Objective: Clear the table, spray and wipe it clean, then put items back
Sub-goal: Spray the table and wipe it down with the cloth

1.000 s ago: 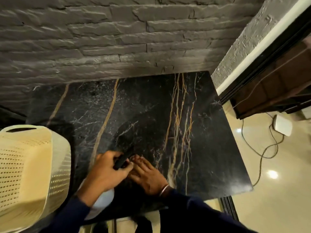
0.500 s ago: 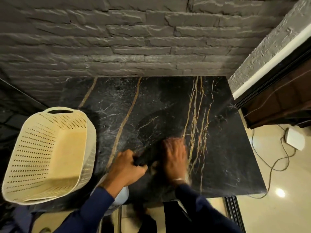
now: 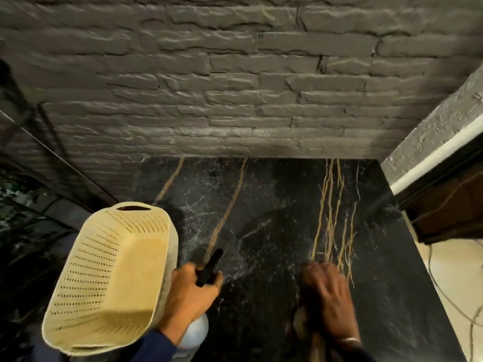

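The black marble table [image 3: 274, 205] with gold veins stands against a grey stone wall. My left hand [image 3: 190, 293] grips a spray bottle [image 3: 209, 265] over the table's near left part. Its black nozzle points away from me and its pale round body [image 3: 194, 333] hangs below my wrist. Fine droplets speckle the marble in front of the nozzle. My right hand [image 3: 326, 296] lies flat and motion-blurred on the near middle of the table. It presses on what looks like a dark cloth [image 3: 300, 322], mostly hidden under the palm.
A cream perforated plastic basket [image 3: 109, 278] stands at the table's left edge, touching my left forearm. The stone wall [image 3: 235, 87] closes the far side. At the right are a dark door frame [image 3: 444, 205], pale floor tiles and a loose cable [image 3: 444, 296].
My view has tilted up toward the wall. My right hand has slid to the right across the marble, away from the bottle. The left hand still holds the bottle, and droplets now show.
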Motion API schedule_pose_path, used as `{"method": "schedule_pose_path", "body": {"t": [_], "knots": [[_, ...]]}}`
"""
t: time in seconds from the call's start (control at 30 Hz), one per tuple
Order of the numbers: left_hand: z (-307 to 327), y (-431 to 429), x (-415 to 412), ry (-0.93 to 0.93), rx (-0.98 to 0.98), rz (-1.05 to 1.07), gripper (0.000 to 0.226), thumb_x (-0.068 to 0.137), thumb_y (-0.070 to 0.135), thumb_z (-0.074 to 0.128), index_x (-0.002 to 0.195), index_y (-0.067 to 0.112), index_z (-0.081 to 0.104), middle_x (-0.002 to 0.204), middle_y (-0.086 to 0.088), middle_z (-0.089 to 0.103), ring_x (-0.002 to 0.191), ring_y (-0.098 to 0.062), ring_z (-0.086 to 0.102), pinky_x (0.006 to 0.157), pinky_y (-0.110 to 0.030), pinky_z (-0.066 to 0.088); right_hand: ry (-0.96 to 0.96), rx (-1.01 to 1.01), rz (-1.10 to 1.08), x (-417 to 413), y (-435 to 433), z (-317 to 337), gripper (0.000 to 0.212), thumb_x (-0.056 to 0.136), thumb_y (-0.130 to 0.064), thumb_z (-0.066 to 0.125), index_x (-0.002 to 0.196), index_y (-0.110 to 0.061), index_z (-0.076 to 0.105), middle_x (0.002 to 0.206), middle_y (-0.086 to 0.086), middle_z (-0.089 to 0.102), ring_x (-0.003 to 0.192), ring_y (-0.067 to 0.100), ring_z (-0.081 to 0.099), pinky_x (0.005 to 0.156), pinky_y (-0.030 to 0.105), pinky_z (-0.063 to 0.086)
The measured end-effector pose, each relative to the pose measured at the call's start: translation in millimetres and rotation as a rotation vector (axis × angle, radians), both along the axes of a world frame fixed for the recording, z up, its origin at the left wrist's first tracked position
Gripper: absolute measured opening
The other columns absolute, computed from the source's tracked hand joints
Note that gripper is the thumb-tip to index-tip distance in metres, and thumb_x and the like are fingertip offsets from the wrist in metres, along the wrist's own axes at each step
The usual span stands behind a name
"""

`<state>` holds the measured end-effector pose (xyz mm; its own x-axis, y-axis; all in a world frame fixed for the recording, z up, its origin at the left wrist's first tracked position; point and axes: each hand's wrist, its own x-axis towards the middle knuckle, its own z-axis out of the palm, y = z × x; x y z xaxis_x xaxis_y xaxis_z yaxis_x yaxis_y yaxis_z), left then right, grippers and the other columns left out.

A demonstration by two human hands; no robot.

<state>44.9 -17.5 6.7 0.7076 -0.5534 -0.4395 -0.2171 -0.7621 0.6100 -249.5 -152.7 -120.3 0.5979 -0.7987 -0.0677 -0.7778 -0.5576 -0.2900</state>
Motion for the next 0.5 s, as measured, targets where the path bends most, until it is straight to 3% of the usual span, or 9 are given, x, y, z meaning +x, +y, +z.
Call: {"method": "schedule_pose_path", "body": {"t": [0.07, 0.13, 0.23, 0.3, 0.37, 0.43, 0.5], "knots": [[-1.8, -14.4, 3.7, 0.023, -0.019, 0.005, 0.041, 0.075, 0.038, 0.078, 0.049, 0.018, 0.054, 0.038, 0.004, 0.05, 0.043, -0.017, 0.055, 0.047, -0.028, 0.042, 0.015, -0.021, -0.23, -5.6, -64.5, -0.7, 0.051, 0.093, -0.032, 0.05, 0.143, -0.029, 0.039, 0.145, 0.007, 0.036, 0.132, 0.031, 0.039, 0.109, 0.051, 0.036], [-4.9, -31.6, 7.0, 0.027, -0.021, 0.019, 0.045, 0.076, 0.041, 0.077, 0.047, 0.018, 0.052, 0.039, 0.003, 0.048, 0.048, -0.021, 0.054, 0.052, -0.027, 0.04, 0.074, -0.032, -0.407, 11.9, -118.5, -13.0, 0.052, 0.093, -0.033, 0.038, 0.143, -0.019, 0.039, 0.143, 0.016, 0.038, 0.132, 0.037, 0.036, 0.11, 0.054, 0.033], [-3.1, -58.0, 11.5, -0.066, 0.005, 0.082, 0.04, 0.078, 0.045, 0.074, 0.053, 0.018, 0.059, 0.047, 0.002, 0.057, 0.052, -0.021, 0.062, 0.054, -0.03, 0.048, 0.106, -0.026, -0.545, 73.8, -169.6, -20.5, 0.057, 0.089, -0.028, 0.042, 0.144, -0.015, 0.038, 0.143, 0.025, 0.038, 0.134, 0.043, 0.032, 0.113, 0.056, 0.026], [1.2, -72.2, 13.8, -0.099, -0.003, 0.111, 0.037, 0.078, 0.046, 0.073, 0.055, 0.017, 0.064, 0.048, 0.001, 0.063, 0.049, -0.016, 0.064, 0.053, -0.03, 0.054, 0.097, -0.026, -0.406, 126.7, -178.0, -14.3, 0.058, 0.093, -0.026, 0.047, 0.148, -0.016, 0.033, 0.15, 0.024, 0.03, 0.14, 0.043, 0.025, 0.117, 0.056, 0.02], [8.2, -82.6, 14.7, -0.131, -0.026, 0.082, 0.039, 0.078, 0.044, 0.074, 0.051, 0.018, 0.064, 0.043, 0.004, 0.061, 0.045, -0.008, 0.06, 0.053, -0.025, 0.049, 0.07, -0.04, -0.144, 177.5, -166.8, -11.5, 0.055, 0.095, -0.034, 0.043, 0.148, -0.02, 0.034, 0.152, 0.018, 0.03, 0.143, 0.038, 0.024, 0.118, 0.056, 0.019], [14.1, -94.8, 14.7, -0.152, -0.053, 0.043, 0.037, 0.077, 0.044, 0.074, 0.052, 0.018, 0.066, 0.045, 0.01, 0.063, 0.049, -0.006, 0.061, 0.05, -0.015, 0.041, 0.057, -0.047, 0.141, 216.9, -143.7, -17.4, 0.054, 0.093, -0.04, 0.037, 0.145, -0.023, 0.04, 0.151, 0.014, 0.036, 0.143, 0.037, 0.026, 0.118, 0.056, 0.019], [18.9, -102.8, 13.6, -0.127, -0.065, 0.041, 0.035, 0.077, 0.045, 0.075, 0.057, 0.016, 0.07, 0.051, 0.013, 0.066, 0.055, -0.002, 0.064, 0.053, -0.015, 0.044, 0.064, -0.029, 0.372, 234.2, -113.0, -26.0, 0.055, 0.092, -0.042, 0.041, 0.144, -0.023, 0.042, 0.152, 0.014, 0.038, 0.145, 0.038, 0.025, 0.117, 0.057, 0.019]]}}
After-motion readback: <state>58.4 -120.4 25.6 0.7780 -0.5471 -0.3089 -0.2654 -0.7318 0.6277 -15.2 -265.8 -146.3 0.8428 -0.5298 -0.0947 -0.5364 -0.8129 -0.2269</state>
